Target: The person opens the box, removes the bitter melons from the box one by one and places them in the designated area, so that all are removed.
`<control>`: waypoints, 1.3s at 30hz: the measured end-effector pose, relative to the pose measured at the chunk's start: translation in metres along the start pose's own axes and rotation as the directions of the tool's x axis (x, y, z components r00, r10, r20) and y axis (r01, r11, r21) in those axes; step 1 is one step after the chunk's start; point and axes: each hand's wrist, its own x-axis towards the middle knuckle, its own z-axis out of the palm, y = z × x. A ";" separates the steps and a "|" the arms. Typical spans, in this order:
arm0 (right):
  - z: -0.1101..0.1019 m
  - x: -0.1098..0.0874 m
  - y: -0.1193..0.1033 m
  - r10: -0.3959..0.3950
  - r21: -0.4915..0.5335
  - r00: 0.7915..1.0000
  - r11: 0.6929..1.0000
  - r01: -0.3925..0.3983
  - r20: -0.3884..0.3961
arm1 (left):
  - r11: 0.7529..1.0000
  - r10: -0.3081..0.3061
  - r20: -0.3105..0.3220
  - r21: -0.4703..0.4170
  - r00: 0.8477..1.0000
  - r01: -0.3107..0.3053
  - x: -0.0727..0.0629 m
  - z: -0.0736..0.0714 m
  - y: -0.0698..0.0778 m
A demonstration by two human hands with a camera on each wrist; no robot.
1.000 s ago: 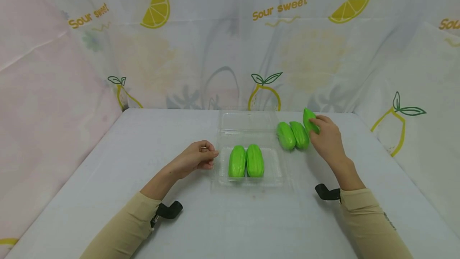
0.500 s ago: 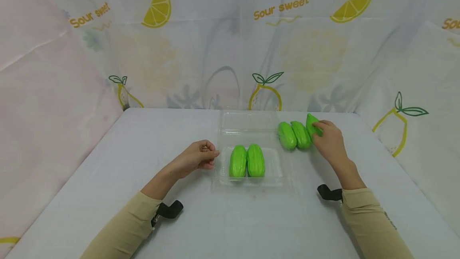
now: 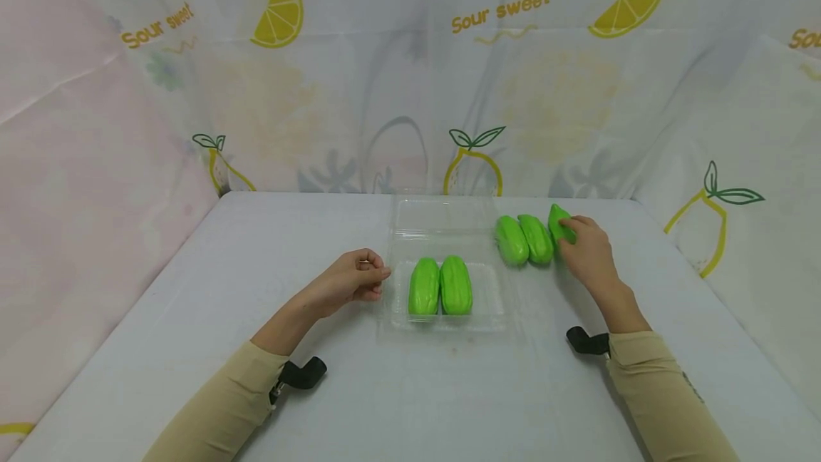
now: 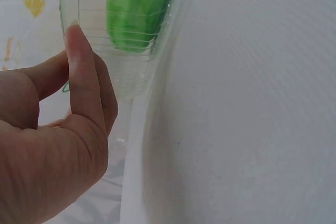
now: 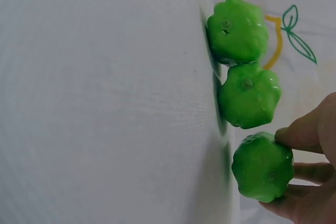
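My right hand (image 3: 585,248) grips a bright green ribbed gourd (image 3: 559,224) at the back right. In the right wrist view, the thumb and fingers are on either side of this gourd (image 5: 262,167); whether it touches the table is hard to tell. Left of it lie two matching gourds (image 3: 513,241), side by side. An open clear plastic clamshell container (image 3: 490,298) stands mid-table, two more green gourds (image 3: 440,286) lying in its base. My left hand (image 3: 349,280) pinches the container's left rim; in the left wrist view, a fingertip meets the clear edge (image 4: 71,3).
The container's transparent lid (image 3: 442,216) lies folded back toward the rear wall. A white cloth (image 3: 410,398) covers the table. Lemon-printed curtains (image 3: 333,105) close off the back and both sides.
My right hand has shifted slightly right and down with its gourd, widening the gap to the neighbouring pair. The left hand and container have stayed in place.
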 end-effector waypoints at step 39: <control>-0.002 0.004 0.006 0.044 0.041 0.988 0.998 -0.051 0.148 | 1.000 -0.004 -0.002 -0.001 1.000 0.004 0.000 0.000 0.000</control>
